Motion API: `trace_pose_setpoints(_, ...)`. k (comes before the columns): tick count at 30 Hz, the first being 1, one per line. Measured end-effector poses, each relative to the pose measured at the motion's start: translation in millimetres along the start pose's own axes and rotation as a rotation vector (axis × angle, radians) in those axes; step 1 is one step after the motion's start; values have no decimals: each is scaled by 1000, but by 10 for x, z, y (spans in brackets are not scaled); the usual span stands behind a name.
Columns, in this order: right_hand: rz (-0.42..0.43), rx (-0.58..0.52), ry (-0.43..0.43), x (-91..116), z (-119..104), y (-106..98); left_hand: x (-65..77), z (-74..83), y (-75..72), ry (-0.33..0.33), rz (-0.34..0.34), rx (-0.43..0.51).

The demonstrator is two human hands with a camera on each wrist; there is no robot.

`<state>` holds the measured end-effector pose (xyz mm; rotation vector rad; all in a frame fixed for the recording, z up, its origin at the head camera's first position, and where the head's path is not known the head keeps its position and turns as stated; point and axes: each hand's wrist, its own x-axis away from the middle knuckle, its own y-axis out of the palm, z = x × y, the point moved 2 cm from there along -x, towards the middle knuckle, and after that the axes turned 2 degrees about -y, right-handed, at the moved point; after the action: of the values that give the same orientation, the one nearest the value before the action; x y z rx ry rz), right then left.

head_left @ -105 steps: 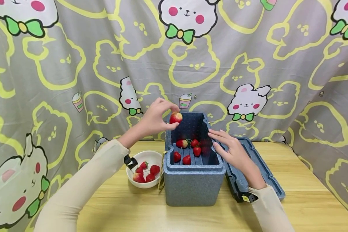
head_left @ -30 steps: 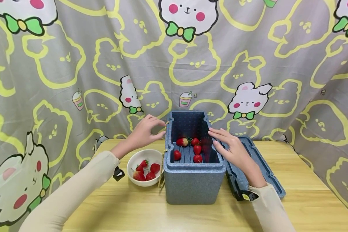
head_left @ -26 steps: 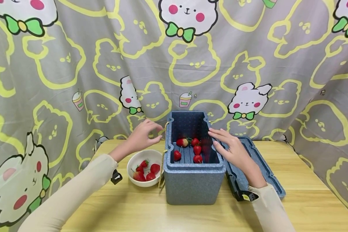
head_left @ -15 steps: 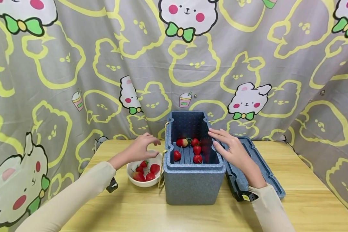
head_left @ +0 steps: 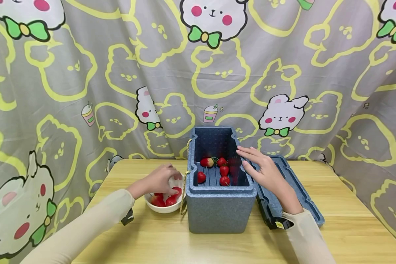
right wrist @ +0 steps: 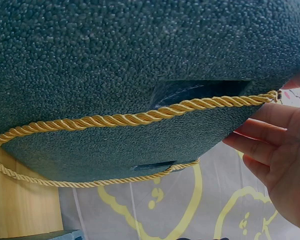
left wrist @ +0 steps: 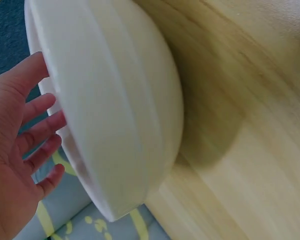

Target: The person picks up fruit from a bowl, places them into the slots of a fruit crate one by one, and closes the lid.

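In the head view, my left hand (head_left: pixel 163 179) reaches down into a white bowl (head_left: pixel 165 209). Red strawberries (head_left: pixel 157 200) lie in it, partly covered by the hand. In the left wrist view, the left fingers are spread and loosely bent over the bowl's rim (left wrist: pixel 70 120); no strawberry shows between them. My right hand (head_left: pixel 262 168) rests with nearly straight fingers on the right rim of a blue-grey foam box (head_left: pixel 221 212). Several strawberries (head_left: pixel 224 170) lie apart on the box's ribbed floor.
Right of the box, its foam lid (head_left: pixel 300 190) lies on the wooden table (head_left: pixel 145 242). A gold rope (right wrist: pixel 130 119) hangs along the box's side, close to the bowl in the head view. A patterned curtain (head_left: pixel 171 73) stands behind.
A strawberry held by my left hand over the box was released into it. That hand then moved left and down into the bowl. My right hand stayed on the rim.
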<state>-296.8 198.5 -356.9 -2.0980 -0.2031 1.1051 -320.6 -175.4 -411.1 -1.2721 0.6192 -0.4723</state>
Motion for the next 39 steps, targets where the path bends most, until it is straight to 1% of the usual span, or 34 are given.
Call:
trace_pose_setpoints(4,-1,2,1,3,1,1,19,0,52,-9,-25,-5)
trace_pose_setpoints(9,1,1,1,4,4,-2,32,0,85,0,-28,-29)
trace_pose_setpoints(14,-1,3,5,9,2,-2,28,-1,113,-17,-34,-59)
trace_pose_setpoints(20,-2,5,7,17,-7,5,48,2,147,-31,-18,-92)
trace_pose_setpoints(26,-4,11,14,14,-16,6,51,1,172,-45,-9,-91)
trace_pose_setpoints(32,-5,9,16,11,-15,4,38,-3,178,-39,3,-100)
trace_pose_setpoints(39,3,4,-1,2,-23,7,31,-13,118,-29,12,-83)
